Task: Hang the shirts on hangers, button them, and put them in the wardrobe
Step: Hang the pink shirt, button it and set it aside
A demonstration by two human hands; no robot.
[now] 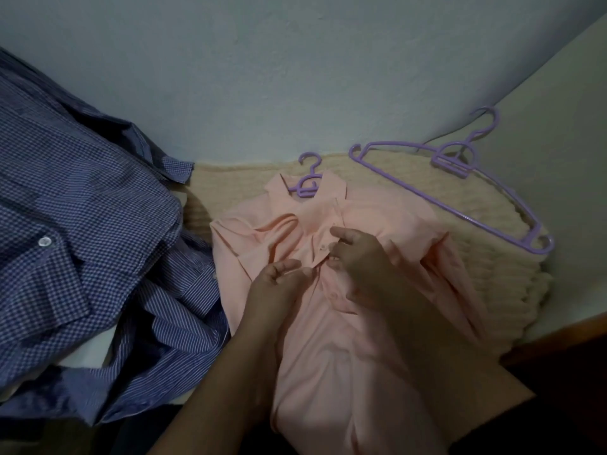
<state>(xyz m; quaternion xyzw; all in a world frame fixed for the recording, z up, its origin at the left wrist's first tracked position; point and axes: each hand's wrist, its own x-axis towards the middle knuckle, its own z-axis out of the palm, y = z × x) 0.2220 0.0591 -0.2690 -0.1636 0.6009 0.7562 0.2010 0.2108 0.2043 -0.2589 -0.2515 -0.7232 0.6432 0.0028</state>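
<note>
Both hands (279, 284) (358, 257) pinch the pink shirt's (328, 356) placket.

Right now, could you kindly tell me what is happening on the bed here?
A person is buttoning a peach-pink cotton shirt that already sits on a lilac plastic hanger, lying on a cream knitted blanket. The left hand and right hand both pinch the placket near the chest. A spare lilac plastic hanger lies to the right, and two blue shirts, one checked and one striped, wait on the left.
</note>
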